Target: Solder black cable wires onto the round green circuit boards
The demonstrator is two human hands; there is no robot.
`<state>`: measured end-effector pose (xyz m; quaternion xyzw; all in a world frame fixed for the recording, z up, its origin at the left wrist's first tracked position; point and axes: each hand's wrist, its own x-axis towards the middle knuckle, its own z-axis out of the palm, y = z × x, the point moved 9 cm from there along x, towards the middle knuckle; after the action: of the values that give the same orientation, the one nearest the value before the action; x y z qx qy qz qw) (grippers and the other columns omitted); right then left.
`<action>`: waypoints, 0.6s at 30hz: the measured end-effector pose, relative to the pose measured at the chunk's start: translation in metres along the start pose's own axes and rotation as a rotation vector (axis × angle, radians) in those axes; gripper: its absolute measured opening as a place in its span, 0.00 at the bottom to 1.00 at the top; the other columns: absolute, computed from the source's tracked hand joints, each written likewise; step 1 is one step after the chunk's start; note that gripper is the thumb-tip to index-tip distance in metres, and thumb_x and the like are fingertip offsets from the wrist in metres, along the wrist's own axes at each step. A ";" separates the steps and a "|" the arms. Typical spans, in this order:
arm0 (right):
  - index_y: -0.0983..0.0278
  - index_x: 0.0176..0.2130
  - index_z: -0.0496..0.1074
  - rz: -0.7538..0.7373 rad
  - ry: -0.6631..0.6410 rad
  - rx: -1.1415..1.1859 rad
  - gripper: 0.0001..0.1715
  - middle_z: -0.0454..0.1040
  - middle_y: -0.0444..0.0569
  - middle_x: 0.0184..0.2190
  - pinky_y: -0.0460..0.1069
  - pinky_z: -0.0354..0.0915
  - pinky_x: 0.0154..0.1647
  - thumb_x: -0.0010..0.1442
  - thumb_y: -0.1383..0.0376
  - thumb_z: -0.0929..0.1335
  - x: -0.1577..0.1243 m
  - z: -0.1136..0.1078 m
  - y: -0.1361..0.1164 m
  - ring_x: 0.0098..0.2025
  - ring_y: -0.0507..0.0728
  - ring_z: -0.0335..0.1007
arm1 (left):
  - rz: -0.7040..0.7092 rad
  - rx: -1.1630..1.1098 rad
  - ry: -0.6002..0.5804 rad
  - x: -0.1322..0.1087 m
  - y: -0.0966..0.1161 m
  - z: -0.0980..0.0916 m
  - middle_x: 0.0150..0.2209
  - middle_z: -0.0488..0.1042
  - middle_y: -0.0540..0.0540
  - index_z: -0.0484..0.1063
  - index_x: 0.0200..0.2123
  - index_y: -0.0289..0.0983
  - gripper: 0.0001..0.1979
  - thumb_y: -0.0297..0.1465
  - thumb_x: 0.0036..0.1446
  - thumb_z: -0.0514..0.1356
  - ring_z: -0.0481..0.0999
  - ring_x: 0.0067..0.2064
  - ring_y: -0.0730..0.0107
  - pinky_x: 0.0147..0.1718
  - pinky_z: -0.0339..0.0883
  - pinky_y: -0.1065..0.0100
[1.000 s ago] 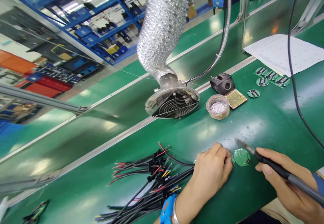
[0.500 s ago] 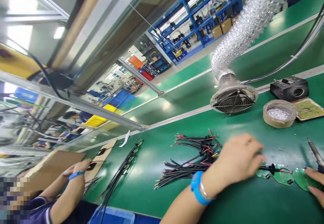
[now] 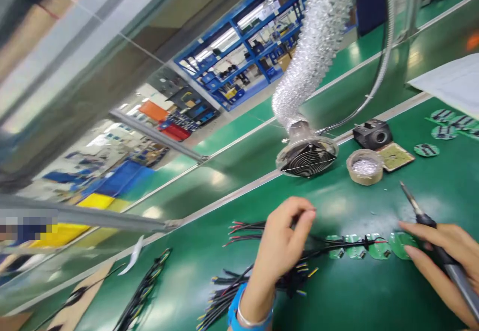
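Observation:
My left hand, with a blue wristband, is raised over a bundle of black wire harnesses on the green bench; thumb and fingers are pinched together, apparently on a wire end. My right hand grips a soldering iron, tip pointing up and left. Between the hands lies a row of round green circuit boards with black leads running from them toward the bundle.
A fume duct with fan grille hangs over the bench behind. Beside it sit a solder-scrap cup, an iron stand with sponge, more round boards and a paper sheet. Another harness bundle lies at left.
The view swung left and back. My left hand lifted off the boards and moved left to the wire bundle, fingers pinched. A row of boards now lies where one board was.

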<state>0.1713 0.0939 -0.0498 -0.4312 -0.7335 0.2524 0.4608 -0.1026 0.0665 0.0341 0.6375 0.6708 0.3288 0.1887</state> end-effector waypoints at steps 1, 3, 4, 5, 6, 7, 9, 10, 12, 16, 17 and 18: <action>0.55 0.51 0.76 -0.028 0.008 -0.023 0.18 0.76 0.45 0.36 0.46 0.71 0.34 0.60 0.59 0.71 0.006 -0.002 -0.014 0.32 0.53 0.73 | 0.020 -0.073 -0.102 0.002 0.016 0.022 0.30 0.75 0.49 0.71 0.34 0.39 0.07 0.33 0.65 0.56 0.74 0.33 0.69 0.35 0.66 0.69; 0.57 0.51 0.73 -0.061 0.034 0.019 0.17 0.78 0.46 0.37 0.45 0.73 0.35 0.61 0.63 0.70 0.016 -0.002 -0.034 0.32 0.52 0.75 | 0.033 -0.179 -0.274 0.004 0.041 0.063 0.26 0.73 0.51 0.71 0.33 0.38 0.07 0.32 0.65 0.56 0.72 0.29 0.71 0.31 0.64 0.71; 0.58 0.51 0.72 -0.067 0.053 0.055 0.17 0.79 0.46 0.38 0.45 0.74 0.35 0.62 0.64 0.69 0.021 -0.002 -0.041 0.32 0.51 0.76 | 0.030 -0.217 -0.333 0.004 0.050 0.079 0.25 0.73 0.52 0.70 0.33 0.38 0.08 0.32 0.65 0.56 0.72 0.28 0.72 0.30 0.64 0.71; 0.58 0.51 0.71 -0.058 0.061 0.087 0.16 0.79 0.46 0.37 0.44 0.74 0.36 0.62 0.65 0.68 0.025 -0.001 -0.043 0.33 0.51 0.76 | 0.023 -0.246 -0.373 0.005 0.055 0.093 0.25 0.72 0.52 0.69 0.32 0.38 0.08 0.32 0.65 0.56 0.71 0.27 0.72 0.29 0.63 0.72; 0.59 0.51 0.70 -0.044 0.075 0.112 0.15 0.79 0.45 0.37 0.44 0.75 0.37 0.63 0.66 0.68 0.028 -0.001 -0.044 0.33 0.51 0.77 | 0.014 -0.263 -0.398 0.006 0.058 0.103 0.24 0.72 0.52 0.69 0.32 0.38 0.08 0.31 0.64 0.55 0.70 0.26 0.73 0.28 0.63 0.72; 0.58 0.51 0.70 -0.027 0.085 0.129 0.15 0.78 0.45 0.36 0.43 0.75 0.38 0.64 0.67 0.67 0.029 -0.001 -0.043 0.34 0.50 0.77 | 0.007 -0.269 -0.412 0.007 0.060 0.111 0.24 0.71 0.53 0.69 0.32 0.38 0.07 0.31 0.64 0.55 0.69 0.26 0.73 0.27 0.62 0.72; 0.58 0.50 0.70 0.008 0.112 0.137 0.14 0.77 0.43 0.34 0.43 0.74 0.38 0.64 0.67 0.67 0.030 -0.003 -0.038 0.34 0.50 0.77 | -0.004 -0.257 -0.423 0.009 0.061 0.120 0.24 0.71 0.53 0.69 0.31 0.38 0.05 0.30 0.61 0.58 0.68 0.25 0.74 0.25 0.61 0.73; 0.58 0.50 0.70 0.021 0.124 0.131 0.14 0.77 0.43 0.33 0.43 0.74 0.38 0.64 0.67 0.67 0.030 -0.005 -0.036 0.33 0.50 0.77 | -0.015 -0.255 -0.422 0.010 0.061 0.122 0.24 0.71 0.53 0.70 0.31 0.38 0.05 0.29 0.60 0.58 0.68 0.25 0.74 0.25 0.61 0.74; 0.58 0.49 0.70 0.033 0.151 0.106 0.13 0.77 0.42 0.32 0.42 0.73 0.36 0.64 0.67 0.67 0.028 -0.010 -0.034 0.32 0.49 0.76 | -0.065 -0.291 -0.426 0.011 0.059 0.127 0.24 0.71 0.52 0.72 0.30 0.37 0.05 0.30 0.59 0.59 0.69 0.23 0.75 0.23 0.61 0.74; 0.59 0.48 0.69 0.030 0.188 0.061 0.12 0.76 0.41 0.30 0.41 0.72 0.35 0.64 0.68 0.67 0.027 -0.014 -0.032 0.30 0.49 0.74 | -0.286 -0.483 -0.436 0.010 0.048 0.137 0.24 0.70 0.52 0.73 0.31 0.36 0.10 0.36 0.60 0.58 0.68 0.18 0.77 0.16 0.56 0.76; 0.59 0.48 0.69 0.029 0.183 0.054 0.12 0.75 0.41 0.30 0.42 0.72 0.34 0.64 0.68 0.66 0.027 -0.014 -0.030 0.30 0.49 0.74 | -0.320 -0.498 -0.418 0.011 0.046 0.138 0.25 0.71 0.52 0.73 0.31 0.36 0.11 0.37 0.59 0.59 0.68 0.17 0.78 0.14 0.55 0.75; 0.59 0.49 0.69 0.026 0.171 0.047 0.13 0.75 0.41 0.30 0.42 0.72 0.35 0.64 0.68 0.66 0.026 -0.013 -0.029 0.30 0.49 0.74 | -0.320 -0.483 -0.394 0.012 0.045 0.138 0.27 0.71 0.51 0.73 0.31 0.36 0.11 0.37 0.59 0.59 0.68 0.18 0.78 0.14 0.55 0.75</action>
<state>0.1659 0.1018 -0.0102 -0.4495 -0.6797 0.2379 0.5286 0.0219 0.1046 -0.0311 0.5124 0.6159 0.3147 0.5091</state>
